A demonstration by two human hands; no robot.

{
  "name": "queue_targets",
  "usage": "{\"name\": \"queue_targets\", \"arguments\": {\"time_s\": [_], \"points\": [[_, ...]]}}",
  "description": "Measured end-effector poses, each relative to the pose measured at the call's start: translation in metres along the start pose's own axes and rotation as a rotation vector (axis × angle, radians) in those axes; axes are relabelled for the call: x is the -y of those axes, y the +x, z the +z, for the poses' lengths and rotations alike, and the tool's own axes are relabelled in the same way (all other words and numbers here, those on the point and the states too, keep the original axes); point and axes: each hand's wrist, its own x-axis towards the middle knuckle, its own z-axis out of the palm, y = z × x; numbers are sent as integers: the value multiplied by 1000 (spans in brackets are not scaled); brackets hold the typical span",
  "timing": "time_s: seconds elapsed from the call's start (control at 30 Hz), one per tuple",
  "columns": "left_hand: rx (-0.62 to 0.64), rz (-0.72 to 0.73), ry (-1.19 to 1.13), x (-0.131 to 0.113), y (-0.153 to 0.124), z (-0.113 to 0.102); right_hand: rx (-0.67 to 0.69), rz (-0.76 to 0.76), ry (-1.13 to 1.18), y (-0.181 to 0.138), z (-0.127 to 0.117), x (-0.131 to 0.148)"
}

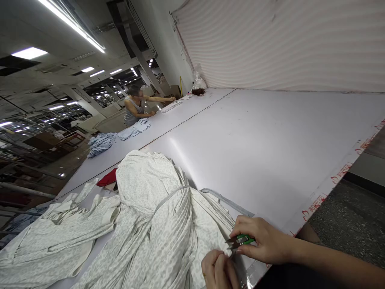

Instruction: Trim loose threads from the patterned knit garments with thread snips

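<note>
Green snips [240, 241] are pinched in the right hand [264, 240]; white cloth [156, 224] is pressed flat by the left hand [219, 271] so that it keeps steady.

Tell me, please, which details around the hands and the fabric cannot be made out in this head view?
- Left hand: cut off by the bottom edge; its hold on the patterned fabric is unclear.
- Thread snips: mostly covered by the right hand; blade tips too small.
- Red cloth: mostly hidden behind the fabric.
- Co-worker: too distant.
</note>
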Motion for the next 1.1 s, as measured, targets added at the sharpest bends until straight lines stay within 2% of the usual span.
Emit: {"name": "queue_targets", "arguments": {"time_s": [0.1,0.3,0.43,0.63,0.9,1.1], "points": [[-8,-32,-42,0,0,1,-20,-7,-42,0,1,-1],[-42,-81,-60,-6,3,4,-63,-10,43,7,7,-7],[-46,-104,-77,-9,6,4,-33,-34,55,6,7,-9],[-24,-236,-149,-17,7,4,-30,-37,79,5,7,-7],[-106,-322,-218,-35,19,8,-23,-49,111,10,11,-10],[-158,-429,-300,-39,17,12,-28,-57,120,10,12,-9]]}}
